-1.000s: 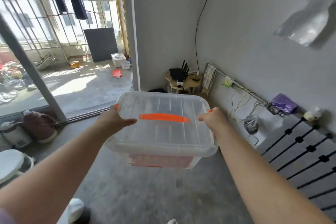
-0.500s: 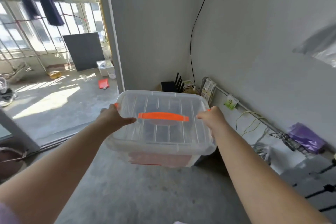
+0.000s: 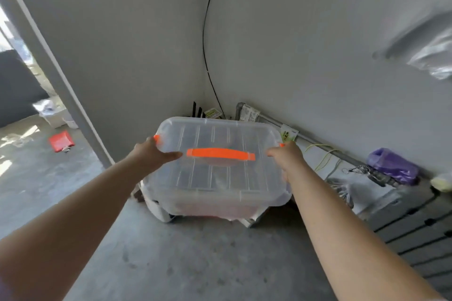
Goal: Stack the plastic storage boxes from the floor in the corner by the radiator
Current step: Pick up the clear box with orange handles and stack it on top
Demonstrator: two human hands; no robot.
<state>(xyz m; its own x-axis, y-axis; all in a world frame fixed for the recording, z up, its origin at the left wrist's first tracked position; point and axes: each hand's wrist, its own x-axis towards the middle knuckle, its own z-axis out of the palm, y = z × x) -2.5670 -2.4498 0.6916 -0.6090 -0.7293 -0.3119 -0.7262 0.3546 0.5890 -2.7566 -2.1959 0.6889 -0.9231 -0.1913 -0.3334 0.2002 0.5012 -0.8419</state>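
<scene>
Carried nearer the corner than before, the clear storage box (image 3: pixel 215 178) hangs above the floor (image 3: pixel 195 264) between the two grips: left grip (image 3: pixel 151 154) curled round its left lid edge, right grip (image 3: pixel 286 157) round the right, orange handle (image 3: pixel 220 154) midway between them.

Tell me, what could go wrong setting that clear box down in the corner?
The left hand and right hand hold the clear box only at its ends, near the orange clips; a slip could drop it. The box hides what lies under it, so it may land crooked. The black cable and pipe behind could snag.
</scene>
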